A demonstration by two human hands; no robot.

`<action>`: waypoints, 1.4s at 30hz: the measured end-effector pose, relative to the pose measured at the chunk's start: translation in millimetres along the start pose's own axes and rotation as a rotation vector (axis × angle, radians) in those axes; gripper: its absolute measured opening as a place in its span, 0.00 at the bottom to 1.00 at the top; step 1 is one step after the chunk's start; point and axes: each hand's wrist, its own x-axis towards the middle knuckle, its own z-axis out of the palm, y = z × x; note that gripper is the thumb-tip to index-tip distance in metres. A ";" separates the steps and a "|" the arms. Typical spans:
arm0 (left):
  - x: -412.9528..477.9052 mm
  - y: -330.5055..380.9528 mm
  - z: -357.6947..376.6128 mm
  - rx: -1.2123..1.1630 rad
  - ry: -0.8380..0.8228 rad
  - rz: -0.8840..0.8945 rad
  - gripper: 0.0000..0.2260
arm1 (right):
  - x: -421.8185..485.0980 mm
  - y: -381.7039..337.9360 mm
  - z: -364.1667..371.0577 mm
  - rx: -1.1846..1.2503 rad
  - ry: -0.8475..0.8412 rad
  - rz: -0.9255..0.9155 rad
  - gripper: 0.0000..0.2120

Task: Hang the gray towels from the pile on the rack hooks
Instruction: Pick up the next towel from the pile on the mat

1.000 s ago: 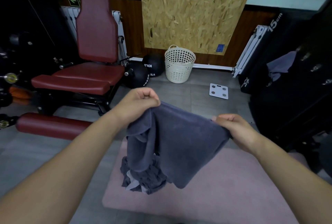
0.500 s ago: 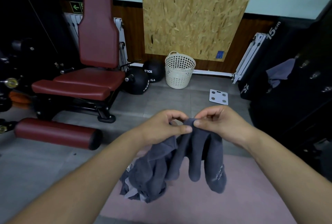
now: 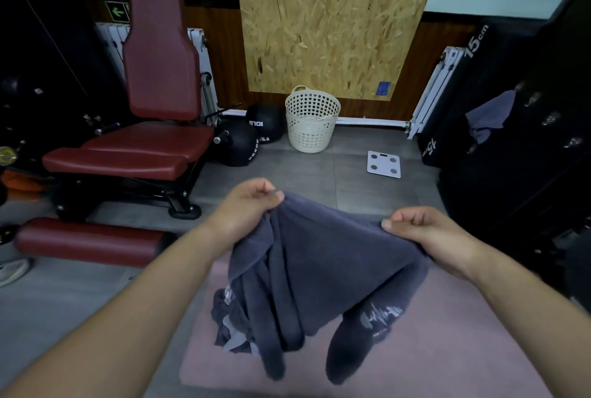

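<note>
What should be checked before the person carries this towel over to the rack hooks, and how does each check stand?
1. Grip of the left hand on the towel edge: ok, fingers curled round it.
2. Grip of the right hand on the far edge: ok, pinched.
3. Towel spread between both hands: ok, lower ends hang bunched.
4. Towel clear of the pile: cannot tell, hanging ends overlap it in view.
5. Free hooks: ok, bare ones show beside the hung towel.

Dark gray towel [image 3: 319, 263] with pale script print; pink mat [image 3: 454, 356]; maroon seat [image 3: 160, 55]; cream basket [image 3: 311, 126] dotted with holes; flecked tan chipboard [image 3: 335, 14].
</note>
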 end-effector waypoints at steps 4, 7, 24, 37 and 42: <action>-11.3 -6.2 29.4 0.017 -0.231 0.004 0.23 | 3.5 -6.7 23.1 0.124 -0.130 -0.051 0.10; -12.2 3.1 49.0 0.002 -0.418 -0.020 0.21 | 8.2 -13.5 38.5 0.207 -0.202 -0.082 0.05; -15.8 -13.7 35.7 0.012 -0.161 -0.034 0.11 | -8.7 -0.8 7.2 0.060 -0.138 -0.035 0.16; -15.4 -13.7 37.1 -0.098 -0.239 -0.030 0.06 | -19.7 -1.9 -0.7 0.002 -0.098 0.054 0.17; -18.0 -13.0 57.6 -0.199 -0.145 -0.112 0.03 | -21.0 -0.6 8.6 0.311 -0.082 -0.031 0.21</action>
